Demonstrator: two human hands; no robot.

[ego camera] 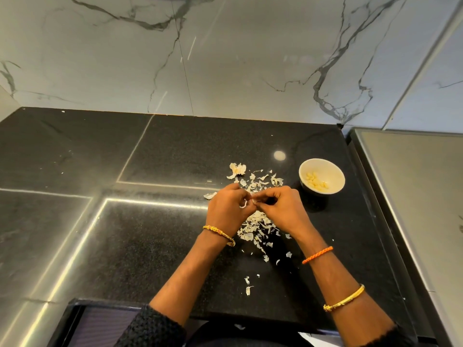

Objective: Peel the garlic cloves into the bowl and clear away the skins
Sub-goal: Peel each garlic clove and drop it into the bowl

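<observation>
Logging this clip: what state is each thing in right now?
Left hand: fingers curled, pinching a garlic clove.
Right hand: fingers curled, picking at the same clove.
White bowl: upright, holds peeled cloves.
Garlic skins: scattered loose on the black countertop.

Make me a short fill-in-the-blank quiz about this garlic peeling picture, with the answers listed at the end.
1. The peeled cloves lie inside a white ____.
2. The bowl stands on the countertop to the ____ of both hands.
3. The twisted cord on the right wrist, the wristband, is ____ in colour.
4. The left hand and the right hand meet above a scatter of garlic ____ on the black countertop.

Missing words: bowl; right; orange; skins
</observation>
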